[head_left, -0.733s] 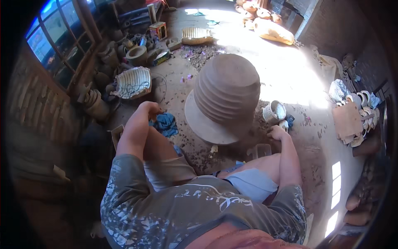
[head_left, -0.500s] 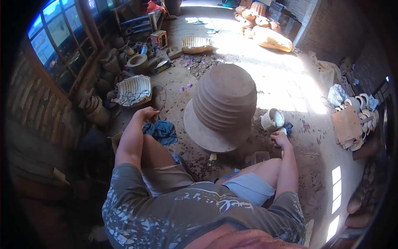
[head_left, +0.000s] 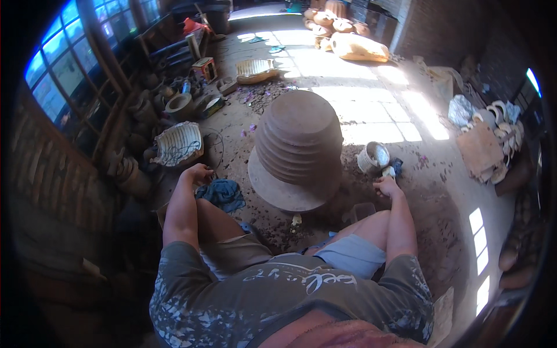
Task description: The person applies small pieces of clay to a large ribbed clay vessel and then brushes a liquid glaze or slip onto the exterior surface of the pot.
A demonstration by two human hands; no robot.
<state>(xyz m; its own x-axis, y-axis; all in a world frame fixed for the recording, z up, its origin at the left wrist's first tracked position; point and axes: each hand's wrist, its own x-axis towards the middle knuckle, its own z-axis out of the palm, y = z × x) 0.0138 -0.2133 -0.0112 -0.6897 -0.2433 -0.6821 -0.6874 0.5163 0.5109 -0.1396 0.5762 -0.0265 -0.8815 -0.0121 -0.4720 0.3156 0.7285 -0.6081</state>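
Observation:
A large ribbed clay pot (head_left: 299, 130), narrower at its flat top, stands on a wide round base (head_left: 278, 194) between my knees. My left hand (head_left: 199, 173) hovers left of the pot beside a crumpled blue cloth (head_left: 221, 195), its fingers curled; whether anything is in them is hidden. On the pot's other side, my right hand (head_left: 385, 186) is held low over my right knee with bent fingers. Just beyond its fingertips is a small white piece (head_left: 389, 171); I cannot tell if they touch. A whitish bucket (head_left: 372, 158) stands past that, next to a dark crumpled bag (head_left: 396, 165).
Clay crumbs litter the floor. To the left lie a ribbed pale mould (head_left: 178, 144), a round bowl (head_left: 179, 106) and other pots under the windows. Another mould (head_left: 255, 71) lies farther off. Clay pots (head_left: 342, 26) are piled at the back; curved pieces and a board (head_left: 480, 149) lean right.
The whole view has shifted, so the pot and bucket appear farther left. My left hand sits slightly lower and farther left of the blue cloth. The pot stays in place.

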